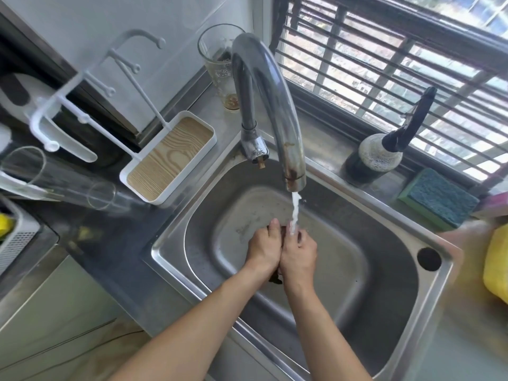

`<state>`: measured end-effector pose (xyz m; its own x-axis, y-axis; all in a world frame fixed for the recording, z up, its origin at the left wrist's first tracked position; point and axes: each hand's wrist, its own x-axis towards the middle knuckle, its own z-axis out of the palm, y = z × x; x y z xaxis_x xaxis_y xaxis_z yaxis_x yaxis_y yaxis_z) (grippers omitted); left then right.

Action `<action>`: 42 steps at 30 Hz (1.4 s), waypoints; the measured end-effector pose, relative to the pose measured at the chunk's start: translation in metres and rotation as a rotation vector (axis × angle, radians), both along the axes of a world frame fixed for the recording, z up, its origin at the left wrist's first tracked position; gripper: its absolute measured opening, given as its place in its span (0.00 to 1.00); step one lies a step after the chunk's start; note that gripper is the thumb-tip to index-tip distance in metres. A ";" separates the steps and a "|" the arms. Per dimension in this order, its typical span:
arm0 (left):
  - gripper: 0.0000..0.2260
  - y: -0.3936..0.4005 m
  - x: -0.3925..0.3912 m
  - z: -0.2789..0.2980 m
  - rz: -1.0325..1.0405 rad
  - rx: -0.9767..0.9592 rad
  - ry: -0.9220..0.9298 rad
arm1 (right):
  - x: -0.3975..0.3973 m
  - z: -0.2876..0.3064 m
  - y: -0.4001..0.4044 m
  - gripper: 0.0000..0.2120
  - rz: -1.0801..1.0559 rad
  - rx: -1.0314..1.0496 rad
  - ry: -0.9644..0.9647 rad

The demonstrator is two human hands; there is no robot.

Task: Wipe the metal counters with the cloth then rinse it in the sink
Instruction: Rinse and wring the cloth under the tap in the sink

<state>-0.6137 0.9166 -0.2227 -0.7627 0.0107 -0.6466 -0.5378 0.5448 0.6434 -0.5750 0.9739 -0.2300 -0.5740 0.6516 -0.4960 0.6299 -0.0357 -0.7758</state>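
Lighting: bright daylight from window (pixel 398 50) at 1 o'clock. Glare: on faucet (pixel 264 86) and sink (pixel 165 251) rim. Distortion: wide-angle bending at edges. Blur: glasses (pixel 55 180) at 9 o'clock, yellow object (pixel 497 265) at 3 o'clock.

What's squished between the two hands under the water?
In the head view, a dark cloth is pressed between the left hand and the right hand; only small bits show.

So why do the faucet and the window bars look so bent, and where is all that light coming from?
Head view: the wide-angle lens bows the faucet and window bars; daylight enters through that window, throwing glare on the sink rim; the frame's edges are smeared, while both hands, left and right, holding the dark cloth, stay fairly sharp.
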 end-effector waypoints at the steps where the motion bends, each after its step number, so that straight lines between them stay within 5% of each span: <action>1: 0.25 0.001 0.002 0.001 -0.048 0.017 0.009 | 0.000 0.000 0.001 0.21 -0.051 -0.036 -0.030; 6: 0.15 -0.006 0.027 -0.007 -0.109 0.354 -0.162 | -0.011 0.015 0.029 0.22 -0.364 -0.439 -0.138; 11: 0.03 -0.010 0.012 0.002 0.464 0.505 -0.415 | -0.009 0.014 0.034 0.11 -0.373 -0.465 0.009; 13: 0.09 -0.015 0.003 0.002 0.537 0.488 -0.458 | -0.002 0.012 0.027 0.18 -0.331 -0.490 0.083; 22: 0.10 -0.012 0.000 0.004 0.260 0.327 -0.218 | -0.008 0.015 0.023 0.19 -0.005 -0.442 -0.083; 26: 0.11 -0.015 0.002 -0.002 0.265 0.194 -0.146 | 0.003 0.006 0.022 0.13 0.029 0.064 -0.021; 30: 0.24 -0.014 -0.001 0.003 0.483 0.298 -0.331 | 0.018 0.015 -0.016 0.14 0.140 0.411 0.216; 34: 0.22 -0.011 0.005 0.010 0.459 0.319 -0.319 | 0.009 0.010 -0.015 0.20 0.131 0.269 0.203; 42: 0.16 0.001 0.006 0.017 0.252 0.322 -0.225 | -0.020 -0.002 0.022 0.17 -0.088 -0.103 -0.256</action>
